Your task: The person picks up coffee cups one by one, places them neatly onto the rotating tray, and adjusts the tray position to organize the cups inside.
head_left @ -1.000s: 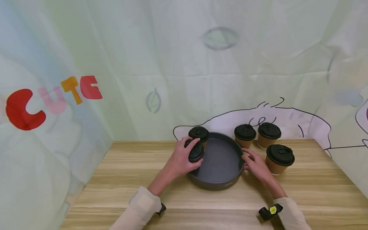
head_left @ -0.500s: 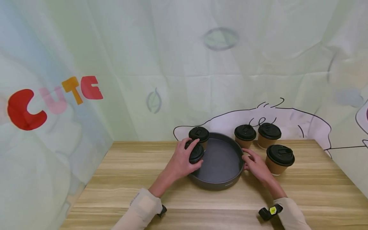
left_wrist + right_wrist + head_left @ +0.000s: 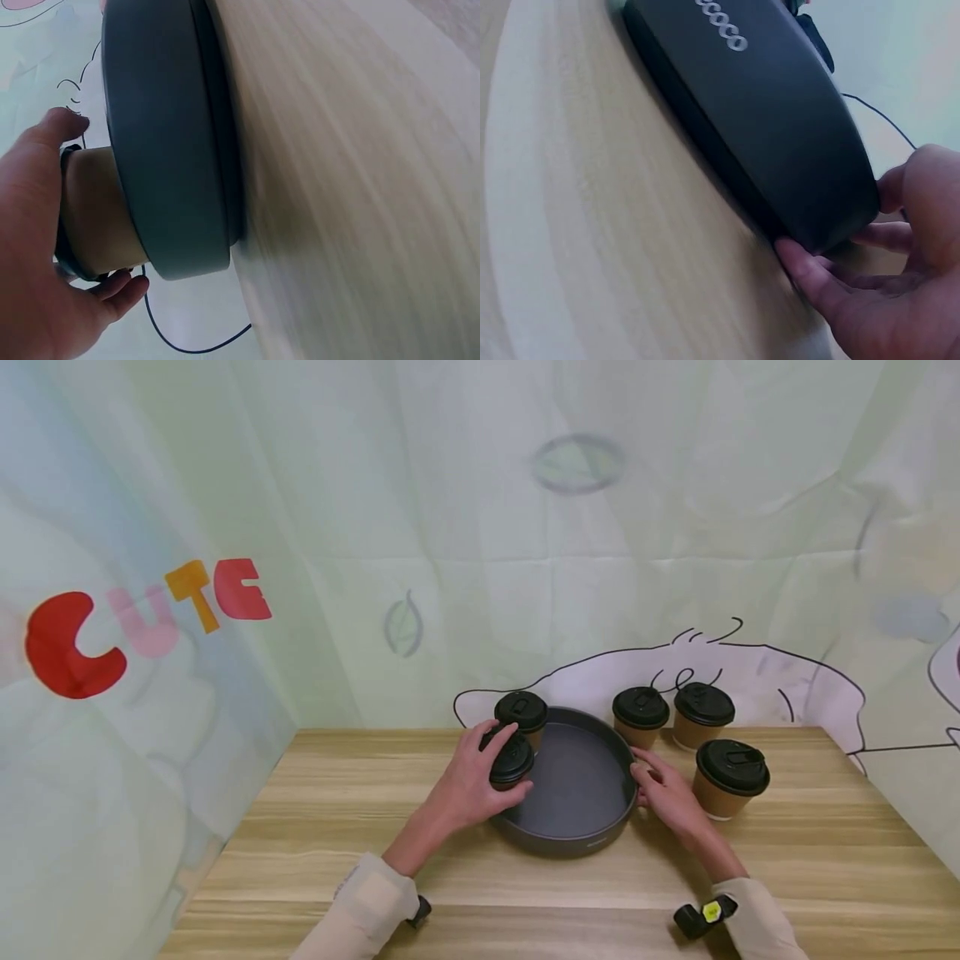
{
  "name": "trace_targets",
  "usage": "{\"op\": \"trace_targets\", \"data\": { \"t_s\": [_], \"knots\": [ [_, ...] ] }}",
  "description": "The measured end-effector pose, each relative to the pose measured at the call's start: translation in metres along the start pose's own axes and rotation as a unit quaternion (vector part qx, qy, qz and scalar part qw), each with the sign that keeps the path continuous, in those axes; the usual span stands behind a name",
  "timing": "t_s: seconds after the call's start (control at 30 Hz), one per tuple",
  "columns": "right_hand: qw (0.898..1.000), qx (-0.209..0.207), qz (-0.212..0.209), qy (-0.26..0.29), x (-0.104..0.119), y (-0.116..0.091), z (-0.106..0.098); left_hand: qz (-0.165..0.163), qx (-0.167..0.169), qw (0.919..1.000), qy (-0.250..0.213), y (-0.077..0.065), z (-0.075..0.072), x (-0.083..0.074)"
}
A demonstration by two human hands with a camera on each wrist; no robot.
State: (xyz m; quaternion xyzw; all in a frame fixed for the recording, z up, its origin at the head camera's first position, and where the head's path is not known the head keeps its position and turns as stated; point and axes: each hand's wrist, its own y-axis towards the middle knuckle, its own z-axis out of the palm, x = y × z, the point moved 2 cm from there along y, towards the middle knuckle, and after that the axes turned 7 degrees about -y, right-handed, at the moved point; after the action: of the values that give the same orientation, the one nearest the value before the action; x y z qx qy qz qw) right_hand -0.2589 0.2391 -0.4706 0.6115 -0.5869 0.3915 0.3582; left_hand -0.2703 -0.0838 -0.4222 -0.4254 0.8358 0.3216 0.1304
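Note:
My left hand (image 3: 467,781) grips a brown paper cup (image 3: 101,214) with a black lid (image 3: 512,760) at the left side of a round dark grey pan (image 3: 570,785). In the left wrist view the cup rises above the pan's rim, its base hidden behind the wall. Thumb and fingers lie around its lid and upper side. A second lidded cup (image 3: 522,714) stands just behind, apparently inside the pan at the back left. My right hand (image 3: 669,793) holds the pan's right edge, with fingers (image 3: 810,274) on the outer wall and near the base.
Right of the pan, several lidded paper cups stand on the wooden table (image 3: 360,827): one behind the rim (image 3: 640,714), one at the back (image 3: 702,712), one beside my right hand (image 3: 730,777). A printed curtain (image 3: 465,527) hangs behind the table.
Almost nothing moves. The left hand and its cup shift very slightly, and the whole view drifts a little. Both hands keep their holds.

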Motion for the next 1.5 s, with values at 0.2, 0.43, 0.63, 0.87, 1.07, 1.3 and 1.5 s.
{"op": "trace_targets", "data": {
  "t_s": [0.2, 0.43, 0.63, 0.87, 1.07, 1.3, 1.5],
  "knots": [
    [1.0, 0.023, 0.012, 0.003, 0.0, 0.0, -0.003, -0.002, -0.019, 0.9997, -0.017, -0.001, -0.006, 0.001],
    [1.0, -0.005, 0.018, -0.009, 0.0, 0.0, -0.003, 0.003, -0.026, 0.9996, -0.008, 0.0, -0.008, 0.005],
    [1.0, -0.024, -0.004, -0.011, 0.002, -0.001, 0.0, 0.008, -0.026, 0.9996, -0.009, -0.001, -0.008, 0.007],
    [1.0, -0.003, 0.013, 0.009, 0.001, 0.0, 0.0, -0.036, -0.014, 0.999, -0.023, -0.007, -0.012, 0.012],
    [1.0, 0.011, 0.013, 0.006, 0.001, 0.001, -0.001, -0.077, -0.014, 0.9957, -0.05, -0.016, -0.015, 0.024],
    [0.999, 0.01, 0.026, 0.018, 0.001, -0.001, -0.001, -0.115, -0.017, 0.9867, -0.113, -0.025, -0.013, 0.039],
    [1.0, 0.001, 0.007, -0.013, 0.006, -0.003, 0.002, -0.146, 0.021, 0.9792, -0.14, -0.03, -0.008, 0.045]
  ]
}}
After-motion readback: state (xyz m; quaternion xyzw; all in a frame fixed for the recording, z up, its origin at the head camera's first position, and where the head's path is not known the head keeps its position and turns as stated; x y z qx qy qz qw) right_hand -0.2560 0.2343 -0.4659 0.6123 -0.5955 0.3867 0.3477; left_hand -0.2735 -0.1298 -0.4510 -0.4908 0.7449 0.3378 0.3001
